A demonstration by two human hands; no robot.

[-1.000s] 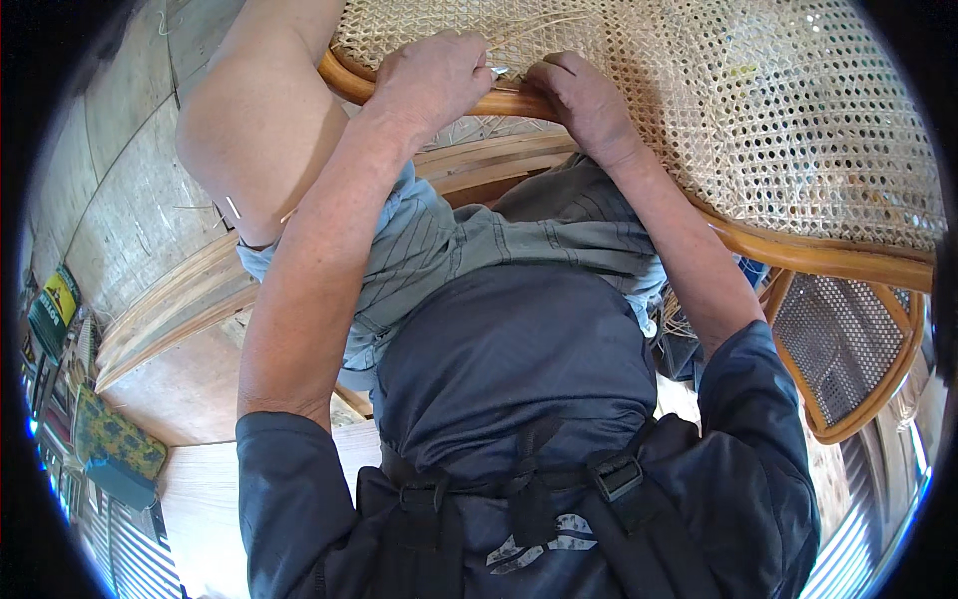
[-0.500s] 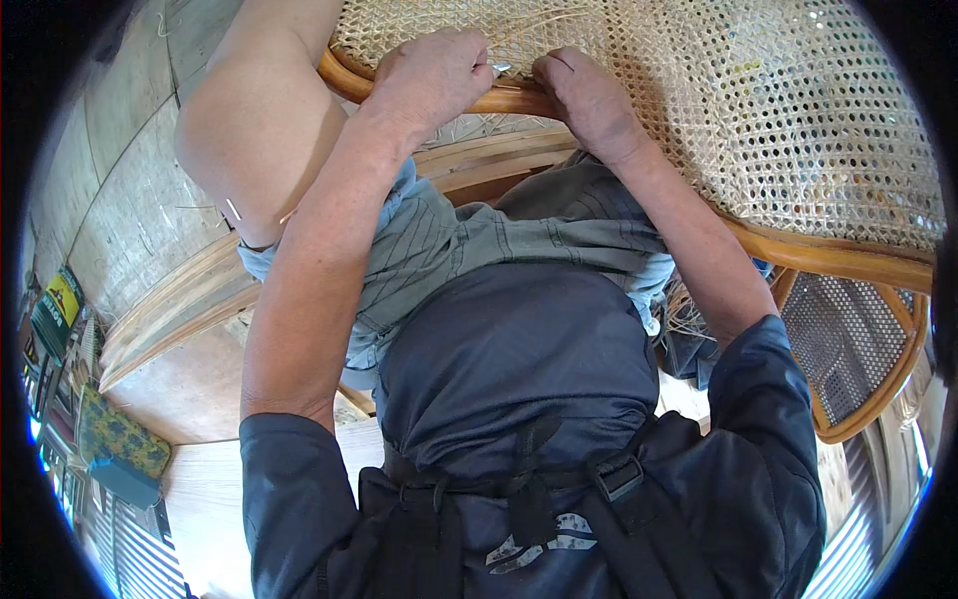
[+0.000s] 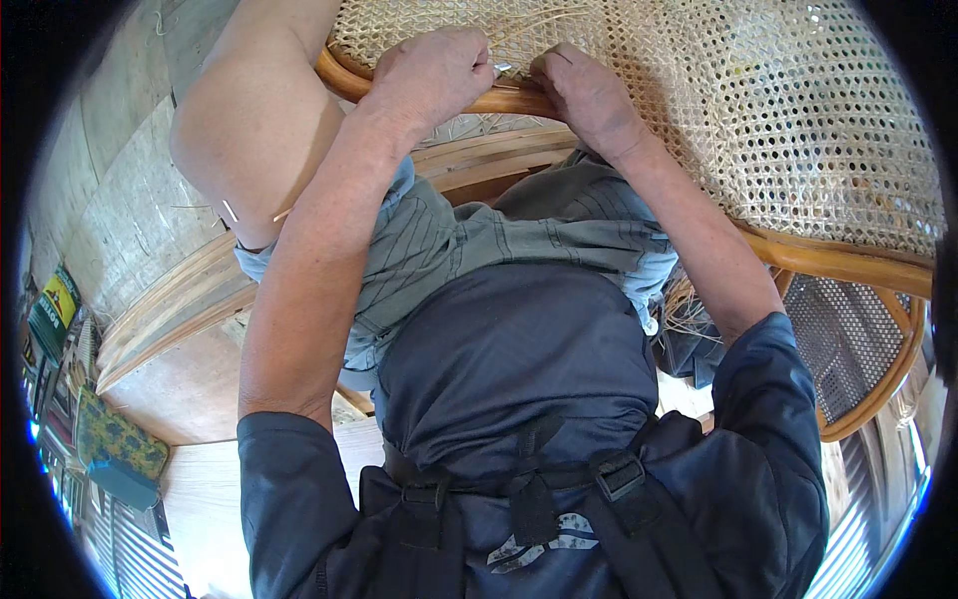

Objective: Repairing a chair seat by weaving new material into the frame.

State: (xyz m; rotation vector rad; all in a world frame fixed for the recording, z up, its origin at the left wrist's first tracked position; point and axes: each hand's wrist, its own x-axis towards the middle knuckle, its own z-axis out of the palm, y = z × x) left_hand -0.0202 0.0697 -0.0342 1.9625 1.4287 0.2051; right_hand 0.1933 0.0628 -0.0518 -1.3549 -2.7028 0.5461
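A woven cane panel in a curved rattan frame lies across the upper part of the view. At its near edge, my left hand is closed around a small tool with a shiny metal tip; the palm hides most of it. Just to the right, my right hand has its fingers pinched together at the cane beside the rail. Whatever they grip is hidden. A short, thin cane strand rests along the rail between the hands.
Loose cane strands trail over the panel's far part. My bare knee is beside the left forearm. A second cane-panelled rattan piece stands at right. Wooden strips and a patterned cushion-like object are at left.
My right hand has shifted very slightly up and left at the rail, its elbow a little outward. My left hand stays almost in place with the tool.
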